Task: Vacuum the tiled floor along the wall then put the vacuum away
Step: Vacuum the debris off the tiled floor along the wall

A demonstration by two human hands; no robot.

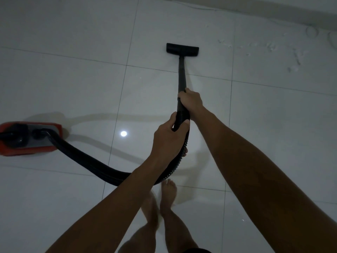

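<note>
Right hand (191,101) grip clamped around the black vacuum wand (182,75) | left hand (168,137) grip clamped on the ribbed hose (87,157) just below | floor head (182,48) flat on the white tiled floor (73,79), near the wall (273,10) | red vacuum body (27,139) on the floor at left | bare feet (167,196) below.
</note>
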